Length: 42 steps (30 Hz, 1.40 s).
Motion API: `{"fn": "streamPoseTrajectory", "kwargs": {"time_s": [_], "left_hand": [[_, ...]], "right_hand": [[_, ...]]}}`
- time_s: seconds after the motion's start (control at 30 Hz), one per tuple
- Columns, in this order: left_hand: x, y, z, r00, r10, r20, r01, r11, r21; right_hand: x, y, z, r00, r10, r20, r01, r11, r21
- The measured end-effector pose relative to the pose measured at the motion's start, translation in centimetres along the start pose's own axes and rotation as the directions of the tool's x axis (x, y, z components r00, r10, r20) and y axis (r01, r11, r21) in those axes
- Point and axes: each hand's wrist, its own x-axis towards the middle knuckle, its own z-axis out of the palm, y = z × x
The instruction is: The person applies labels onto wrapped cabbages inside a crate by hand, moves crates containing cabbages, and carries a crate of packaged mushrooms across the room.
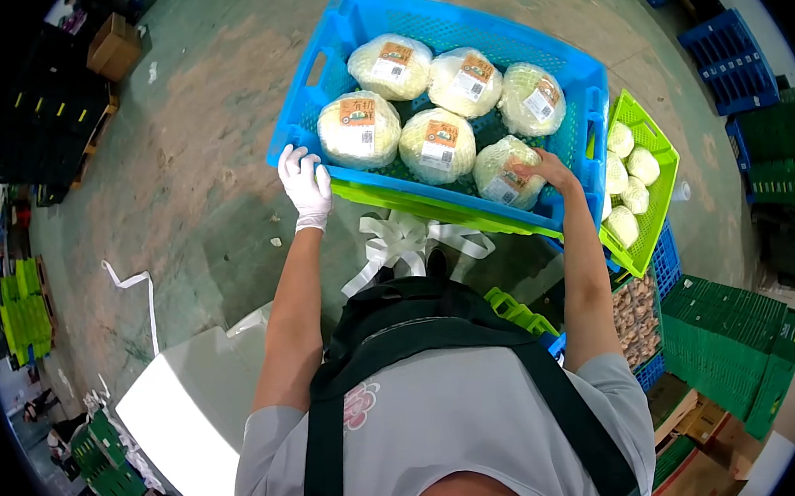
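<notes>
Several round cabbages (360,129), each wrapped in film with an orange and white label, sit in a blue plastic crate (283,127). My right hand (551,172) reaches over the near rim and grips the cabbage (505,169) at the near right, its thumb on the wrapping; part of the hand is hidden behind the cabbage. My left hand (305,186), in a white glove, has its fingers curled over the rim at the crate's near left corner. A lime-green crate (468,208) lies directly under the blue one.
Right of the blue crate, a tilted lime-green crate (665,151) holds several pale cabbages. Green crates (727,340) are stacked at the lower right, beside a crate of brown produce (636,322). White strapping (402,246) lies by my feet, and a white box (188,419) stands at the left.
</notes>
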Motion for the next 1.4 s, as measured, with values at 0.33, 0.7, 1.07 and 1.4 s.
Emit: {"fn": "streamPoseTrajectory", "kwargs": {"time_s": [0.33, 0.7, 1.07, 1.4], "left_hand": [[0.0, -0.6, 0.5, 0.997, 0.032, -0.066, -0.034, 0.999, -0.035], [-0.7, -0.7, 0.7, 0.998, 0.008, -0.055, -0.009, 1.000, -0.004], [-1.5, -1.5, 2.1, 0.991, 0.072, -0.115, -0.078, 0.996, -0.052], [-2.1, -3.4, 0.6, 0.955, 0.227, -0.192, -0.264, 0.944, -0.196]], "right_hand": [[0.3, 1.1, 0.0, 0.999, -0.037, 0.012, 0.037, 0.998, 0.048], [-0.1, 1.3, -0.2, 0.999, 0.044, 0.001, -0.044, 0.997, 0.061], [-4.6, -1.4, 3.7, 0.770, -0.359, -0.528, 0.081, 0.875, -0.477], [-8.6, -4.1, 15.5, 0.363, -0.522, -0.772, 0.151, 0.851, -0.504]]}}
